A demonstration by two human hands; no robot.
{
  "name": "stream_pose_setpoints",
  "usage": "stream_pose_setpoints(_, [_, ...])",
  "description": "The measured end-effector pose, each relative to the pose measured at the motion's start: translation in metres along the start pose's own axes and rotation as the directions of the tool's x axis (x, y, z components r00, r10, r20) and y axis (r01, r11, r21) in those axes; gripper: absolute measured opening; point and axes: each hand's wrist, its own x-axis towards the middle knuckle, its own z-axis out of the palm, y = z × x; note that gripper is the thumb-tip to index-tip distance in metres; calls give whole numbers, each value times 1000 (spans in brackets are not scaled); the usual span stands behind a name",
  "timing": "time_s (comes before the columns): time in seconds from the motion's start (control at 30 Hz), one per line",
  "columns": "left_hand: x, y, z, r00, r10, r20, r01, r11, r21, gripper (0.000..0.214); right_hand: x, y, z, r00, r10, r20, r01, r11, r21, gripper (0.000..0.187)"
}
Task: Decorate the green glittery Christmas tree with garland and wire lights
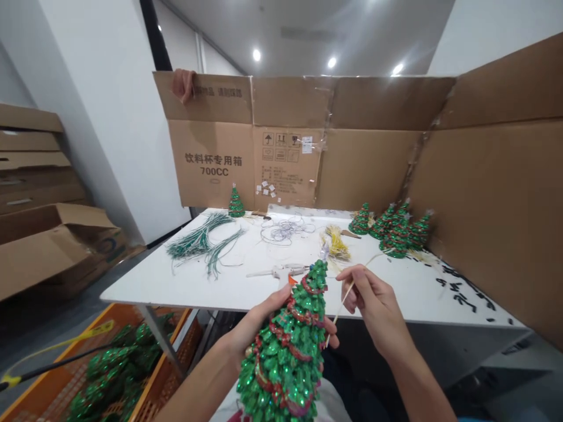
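My left hand (259,328) grips a green sequined Christmas tree ornament (281,357) with red garland, tilted with its tip up and to the right. Its lower part runs out of the bottom of the view. My right hand (373,305) pinches a thin pale wooden stick (347,298) between thumb and fingers. The stick's lower end lies close to the tree's right side, and I cannot tell whether they touch. A hot glue gun (281,272) lies on the white table (145,287) just beyond the tree.
On the table lie green wire bundles (200,240), silver wire (285,230), yellow strands (336,245), several small finished trees (396,230) and black bits (461,290). Cardboard panels (285,158) wall the far and right sides. An orange crate (109,363) holds green trees at lower left.
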Motion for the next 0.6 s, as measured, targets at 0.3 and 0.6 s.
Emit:
stream_pose_setpoints(0.3, [1, -2, -2, 997, 66, -40, -66, 998, -2, 75, 5, -5, 3, 996, 87, -14, -84, 986, 145, 51])
stream_pose_setpoints(0.6, [-5, 9, 9, 978, 52, -203, -51, 999, 11, 71, -3, -8, 10, 873, 240, 424, -333, 930, 158, 36])
